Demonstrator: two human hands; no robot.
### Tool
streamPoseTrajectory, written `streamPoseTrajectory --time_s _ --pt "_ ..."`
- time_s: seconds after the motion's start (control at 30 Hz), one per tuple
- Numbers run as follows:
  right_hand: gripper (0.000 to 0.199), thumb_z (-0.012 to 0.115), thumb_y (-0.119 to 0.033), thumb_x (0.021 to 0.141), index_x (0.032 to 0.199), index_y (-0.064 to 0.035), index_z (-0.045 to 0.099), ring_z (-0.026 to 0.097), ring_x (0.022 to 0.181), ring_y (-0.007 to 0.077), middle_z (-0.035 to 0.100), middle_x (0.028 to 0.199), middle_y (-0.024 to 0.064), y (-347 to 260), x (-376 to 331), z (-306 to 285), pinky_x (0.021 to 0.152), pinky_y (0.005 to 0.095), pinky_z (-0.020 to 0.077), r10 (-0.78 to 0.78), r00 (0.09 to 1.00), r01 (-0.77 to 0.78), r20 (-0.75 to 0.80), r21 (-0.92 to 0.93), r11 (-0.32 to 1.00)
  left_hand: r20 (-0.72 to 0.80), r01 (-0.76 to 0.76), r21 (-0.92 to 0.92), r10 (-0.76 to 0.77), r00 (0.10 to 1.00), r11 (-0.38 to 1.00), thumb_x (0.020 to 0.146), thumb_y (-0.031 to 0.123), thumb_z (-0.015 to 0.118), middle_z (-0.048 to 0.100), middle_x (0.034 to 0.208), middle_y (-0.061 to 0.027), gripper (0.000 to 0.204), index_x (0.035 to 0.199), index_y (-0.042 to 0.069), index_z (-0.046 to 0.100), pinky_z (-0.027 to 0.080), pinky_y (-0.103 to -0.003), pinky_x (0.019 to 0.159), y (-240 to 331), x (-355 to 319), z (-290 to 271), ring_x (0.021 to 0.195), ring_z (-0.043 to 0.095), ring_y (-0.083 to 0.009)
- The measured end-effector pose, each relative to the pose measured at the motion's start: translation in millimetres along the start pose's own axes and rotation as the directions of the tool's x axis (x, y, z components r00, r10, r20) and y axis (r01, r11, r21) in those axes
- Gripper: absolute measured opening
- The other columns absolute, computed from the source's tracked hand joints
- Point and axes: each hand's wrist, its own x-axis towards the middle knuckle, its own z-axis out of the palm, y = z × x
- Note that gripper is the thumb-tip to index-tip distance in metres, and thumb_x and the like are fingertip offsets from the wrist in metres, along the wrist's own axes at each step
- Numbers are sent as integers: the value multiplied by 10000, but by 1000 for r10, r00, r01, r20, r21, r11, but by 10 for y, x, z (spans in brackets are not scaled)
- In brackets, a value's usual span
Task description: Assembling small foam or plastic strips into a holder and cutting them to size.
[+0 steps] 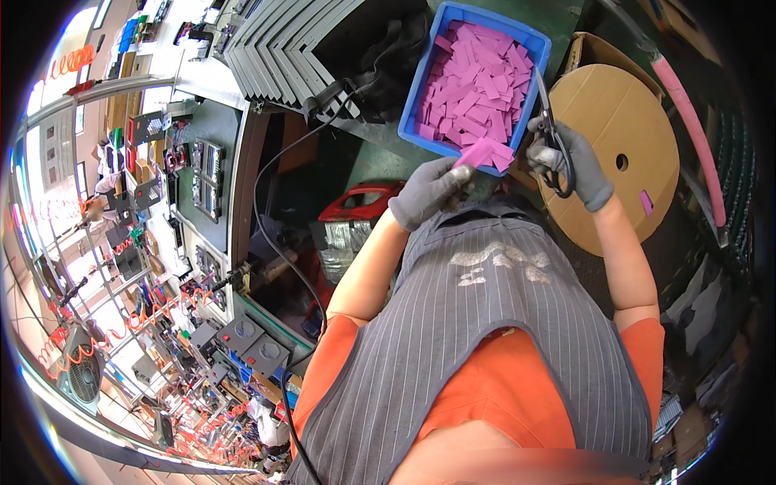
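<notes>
My left hand (430, 191), in a grey glove, is closed on a few flat pink strips (479, 151) at the near edge of a blue bin (415, 85). Many similar pink pieces (477, 77) lie heaped inside that bin. Just right of it, my gloved right hand (578, 162) grips black-handled scissors (547, 113). Their blades point away from me along the bin's right side, apart from the strips. Whether the blades are spread is hard to make out.
A round cardboard disc (651, 137) with a centre hole stands at the right, a pink scrap (647, 203) on it. Beyond runs a pink-wrapped pipe (691, 129). Grey angled panels (279, 61), a black cable (263, 206) and a red case (356, 202) are on the left.
</notes>
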Motion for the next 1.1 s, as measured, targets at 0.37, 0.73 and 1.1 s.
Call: streamPoseTrajectory --time_s 0.37,0.73,1.1 --pt "497 673 -127 694 1151 -44 497 465 613 51 482 754 -33 -314 65 319 568 183 393 -119 988 141 99 -265 954 226 -35 -19 38 973 999 910 316 523 546 843 -9 349 1089 17 536 427 -200 561 102 -42 127 663 496 -68" --pt "810 754 -395 691 1295 -15 370 487 815 83 481 813 -31 -137 -195 -110 772 209 391 -26 977 7 211 92 996 -68 -183 -85 178 982 979 927 332 483 505 704 11 302 910 36 539 371 -200 479 111 -64 109 545 467 -61" --pt "943 799 -502 574 1284 -36 388 432 839 143 446 928 30 -147 -271 148 748 274 382 97 936 59 338 -422 905 -53 -127 -21 126 991 992 927 342 473 494 686 2 320 893 33 546 370 -188 483 83 -27 216 522 437 -47"
